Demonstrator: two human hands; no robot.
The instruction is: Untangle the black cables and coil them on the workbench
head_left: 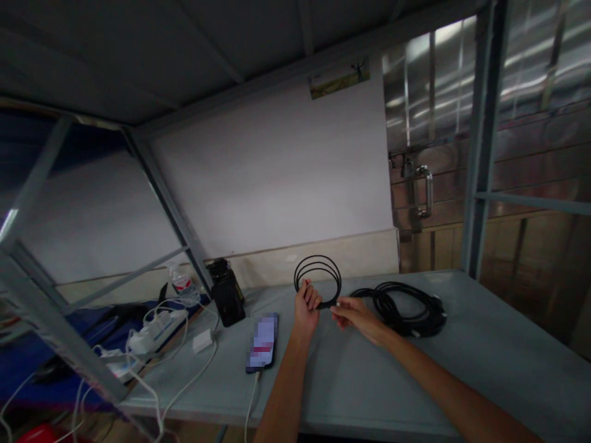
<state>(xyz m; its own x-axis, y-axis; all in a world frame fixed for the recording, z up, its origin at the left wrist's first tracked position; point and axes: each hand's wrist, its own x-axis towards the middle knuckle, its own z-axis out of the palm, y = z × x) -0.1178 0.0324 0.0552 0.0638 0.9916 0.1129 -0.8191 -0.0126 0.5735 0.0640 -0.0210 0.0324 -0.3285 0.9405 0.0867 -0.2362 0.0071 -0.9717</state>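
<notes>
A hand could slide over the right end of the grey table [503,344]. Just past the right hand [351,312], black cables [433,319] block the way. On the left, a phone [262,343] does (its cord [252,399] too).

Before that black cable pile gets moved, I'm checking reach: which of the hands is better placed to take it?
Probably the right hand: the black cable pile lies on its side, close by. The left hand is farther off, gripping the coil, though the right touches it too.

The bare left hand [308,304] and bare right hand [356,314] have slender fingers [314,298] and slim, tapering forearms [286,381].
</notes>
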